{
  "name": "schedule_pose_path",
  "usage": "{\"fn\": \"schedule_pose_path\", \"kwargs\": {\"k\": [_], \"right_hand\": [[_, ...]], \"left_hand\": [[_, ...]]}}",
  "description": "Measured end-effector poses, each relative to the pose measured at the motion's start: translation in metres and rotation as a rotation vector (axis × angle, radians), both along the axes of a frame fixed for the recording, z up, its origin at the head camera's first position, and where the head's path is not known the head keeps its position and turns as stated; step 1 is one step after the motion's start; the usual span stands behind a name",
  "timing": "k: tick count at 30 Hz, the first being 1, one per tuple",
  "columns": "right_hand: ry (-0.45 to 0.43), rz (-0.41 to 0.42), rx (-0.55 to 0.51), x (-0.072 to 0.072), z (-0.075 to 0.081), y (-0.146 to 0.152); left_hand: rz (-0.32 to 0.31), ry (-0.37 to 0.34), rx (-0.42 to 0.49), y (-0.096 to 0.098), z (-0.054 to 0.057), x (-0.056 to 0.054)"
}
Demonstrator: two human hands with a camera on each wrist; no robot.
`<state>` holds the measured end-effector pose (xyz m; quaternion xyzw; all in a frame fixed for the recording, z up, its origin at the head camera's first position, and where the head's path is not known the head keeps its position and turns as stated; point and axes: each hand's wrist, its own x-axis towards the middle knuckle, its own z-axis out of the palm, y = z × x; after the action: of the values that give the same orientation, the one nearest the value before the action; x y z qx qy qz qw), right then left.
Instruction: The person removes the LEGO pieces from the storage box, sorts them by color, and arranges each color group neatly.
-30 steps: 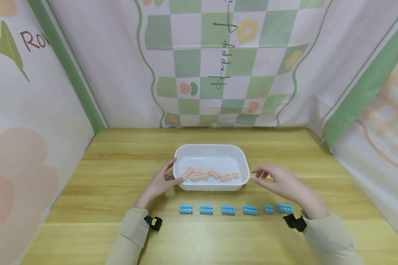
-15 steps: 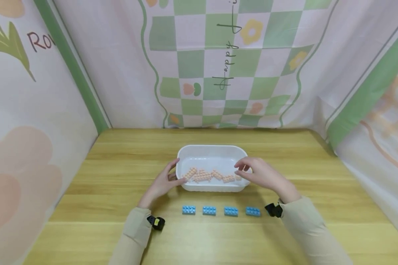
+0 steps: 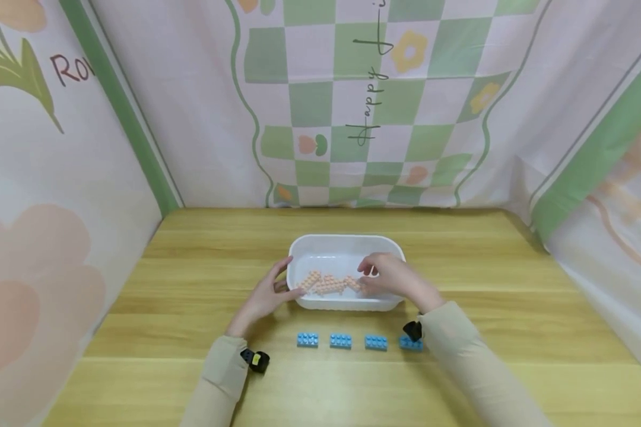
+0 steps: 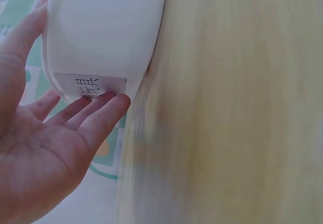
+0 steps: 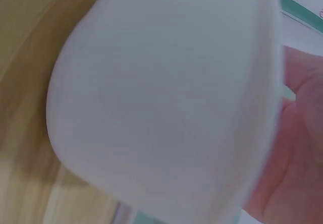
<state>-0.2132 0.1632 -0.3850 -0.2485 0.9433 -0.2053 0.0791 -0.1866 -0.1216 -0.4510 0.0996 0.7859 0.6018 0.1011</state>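
Observation:
My left hand (image 3: 264,296) holds the left end of a white plastic tub (image 3: 347,303), thumb at the rim. In the left wrist view its fingers (image 4: 98,123) lie against a printed label (image 4: 65,80) on the end wall. Over the tub's right side reaches my right hand (image 3: 394,277), fingers bent, with a gap showing between thumb and fingertips. Just left of it, pale pink toy bricks (image 3: 328,284) lie on the tub floor; others are hidden under the hand. The right wrist view shows mostly the tub's outer wall (image 5: 161,93), which hides the fingertips.
Blue toy bricks (image 3: 340,341) stand in a spaced row on the wooden table (image 3: 219,249), in front of the tub. The right sleeve (image 3: 470,350) partly covers the row's right part. A patterned curtain (image 3: 342,142) hangs behind the table.
My right hand has moved left, from beside the tub to inside it above the pink bricks. Its sleeve now hides the blue bricks at the right. The left hand stays on the tub.

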Motion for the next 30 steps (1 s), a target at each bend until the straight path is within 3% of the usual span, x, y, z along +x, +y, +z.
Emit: {"fn": "schedule_pose_path", "kwargs": {"k": [18, 30], "right_hand": [[-0.077, -0.114, 0.12, -0.01, -0.02, -0.019], [-0.098, -0.154, 0.142, -0.012, -0.025, -0.022]], "left_hand": [[-0.002, -0.006, 0.007, 0.0, 0.001, 0.001], [0.017, -0.019, 0.003, 0.0, 0.0, 0.001]]}}
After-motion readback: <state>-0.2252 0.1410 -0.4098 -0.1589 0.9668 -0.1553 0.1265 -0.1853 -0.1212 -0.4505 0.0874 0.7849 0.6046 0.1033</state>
